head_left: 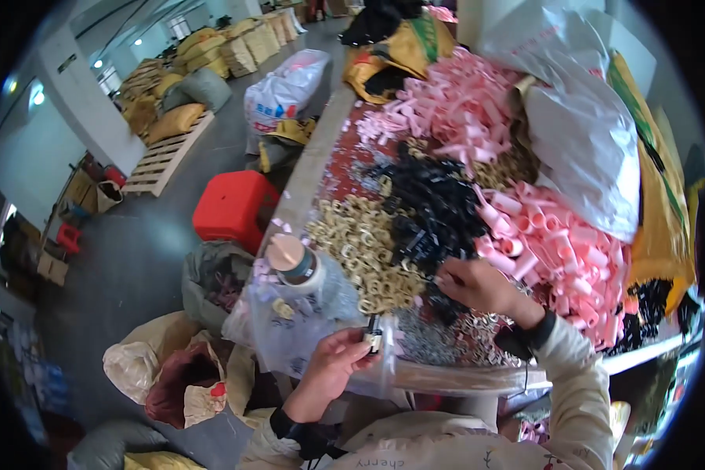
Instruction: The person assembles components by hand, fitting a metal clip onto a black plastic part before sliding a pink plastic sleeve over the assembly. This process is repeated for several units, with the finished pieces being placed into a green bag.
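Near the table's front edge, my left hand (330, 373) pinches a small black-and-cream plastic piece (374, 338) between thumb and fingers. My right hand (478, 287) is over the near end of a heap of black plastic parts (435, 207), its fingers drawn together. Whether it holds a part is hidden. Left of the black heap lies a pile of small beige ring-like pieces (360, 243). Pink plastic tubes (560, 251) are heaped to the right of my right hand, and more pink pieces (462, 94) lie at the far end.
A bottle with a pink lid (291, 257) stands by a clear plastic bag (282, 333) at the table's left edge. Small metal bits (486, 338) lie along the front. A white sack (580, 133) leans at right. On the floor are a red plastic stool (235, 210) and open sacks (176, 376).
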### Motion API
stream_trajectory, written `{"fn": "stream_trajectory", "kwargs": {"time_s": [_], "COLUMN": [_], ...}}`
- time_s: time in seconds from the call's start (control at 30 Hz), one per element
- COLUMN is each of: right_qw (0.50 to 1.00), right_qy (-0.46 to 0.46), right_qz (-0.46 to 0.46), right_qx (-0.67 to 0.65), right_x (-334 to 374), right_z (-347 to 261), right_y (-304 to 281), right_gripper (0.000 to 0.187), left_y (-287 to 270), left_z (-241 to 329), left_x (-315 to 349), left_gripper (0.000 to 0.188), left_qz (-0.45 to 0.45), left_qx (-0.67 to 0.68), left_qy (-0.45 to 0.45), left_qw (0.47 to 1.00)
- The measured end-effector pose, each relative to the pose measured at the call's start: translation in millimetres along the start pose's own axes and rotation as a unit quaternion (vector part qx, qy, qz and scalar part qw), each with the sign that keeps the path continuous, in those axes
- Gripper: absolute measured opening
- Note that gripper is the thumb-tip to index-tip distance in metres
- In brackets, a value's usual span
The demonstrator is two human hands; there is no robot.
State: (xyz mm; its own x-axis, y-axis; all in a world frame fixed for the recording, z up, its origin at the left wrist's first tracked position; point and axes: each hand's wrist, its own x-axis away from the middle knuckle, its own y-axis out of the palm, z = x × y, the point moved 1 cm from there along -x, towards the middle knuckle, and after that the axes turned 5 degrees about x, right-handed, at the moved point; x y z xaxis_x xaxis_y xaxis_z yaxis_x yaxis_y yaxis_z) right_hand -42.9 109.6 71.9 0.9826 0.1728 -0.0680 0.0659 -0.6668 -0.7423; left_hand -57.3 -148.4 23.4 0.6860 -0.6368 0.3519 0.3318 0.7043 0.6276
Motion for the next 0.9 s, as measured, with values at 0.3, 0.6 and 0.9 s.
{"fn": "stream_trajectory", "kwargs": {"time_s": [0.3, 0.6, 0.9], "right_qw": [0.985, 0.981, 0.977], "right_qy": [-0.17, -0.113, 0.15], "right_qz": [-0.018, 0.01, 0.066], "right_qx": [0.026, 0.158, 0.135], "right_x": [-238.1, -74.0, 201.1], "right_z": [-2.0, 37.2, 73.2], "right_y": [101.0, -2.9, 3.0], "right_gripper": [0.022, 0.014, 0.01], "left_y": [-55.6, -36.4, 35.2], "left_z": [42.9, 14.9, -38.1], "left_x": [14.8, -4.4, -32.6], "left_gripper": [0.025, 0.025, 0.024], "left_qz": [0.051, -0.006, -0.095], "left_qx": [0.079, 0.058, -0.063], "left_qy": [0.086, 0.026, -0.048], "left_qw": [0.992, 0.998, 0.992]}}
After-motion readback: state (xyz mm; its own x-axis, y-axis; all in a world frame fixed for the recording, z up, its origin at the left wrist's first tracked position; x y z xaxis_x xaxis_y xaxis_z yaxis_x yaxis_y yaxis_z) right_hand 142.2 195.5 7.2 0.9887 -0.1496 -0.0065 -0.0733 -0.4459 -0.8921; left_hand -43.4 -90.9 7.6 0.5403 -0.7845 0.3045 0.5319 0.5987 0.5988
